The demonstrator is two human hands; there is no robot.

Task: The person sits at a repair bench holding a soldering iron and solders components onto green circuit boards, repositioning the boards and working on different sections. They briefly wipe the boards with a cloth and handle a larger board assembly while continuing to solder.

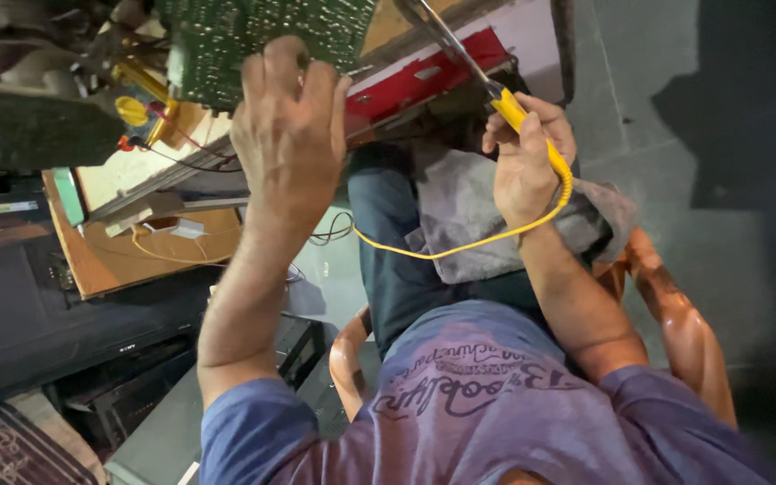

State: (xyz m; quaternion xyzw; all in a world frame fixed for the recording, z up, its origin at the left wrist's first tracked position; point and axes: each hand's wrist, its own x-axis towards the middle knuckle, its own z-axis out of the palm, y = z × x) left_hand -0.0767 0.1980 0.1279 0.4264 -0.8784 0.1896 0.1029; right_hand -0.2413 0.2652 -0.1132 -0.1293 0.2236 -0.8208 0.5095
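Note:
My left hand [287,126] grips the lower edge of a green circuit board [253,40] held up at the top of the view. My right hand [524,157] is closed around the yellow handle of a soldering iron [496,90], whose metal shaft points up and to the left toward the board. A yellow cord [460,247] runs from the handle, loops under my right wrist and crosses my lap. A grey cloth [469,211] lies over my knee under the right hand.
Behind the board is an opened device chassis with a red panel [424,81], wires and a yellow part [132,110]. Black electronic boxes [38,332] are stacked at the left. I sit on an orange plastic chair [684,332] on a grey tiled floor [675,135].

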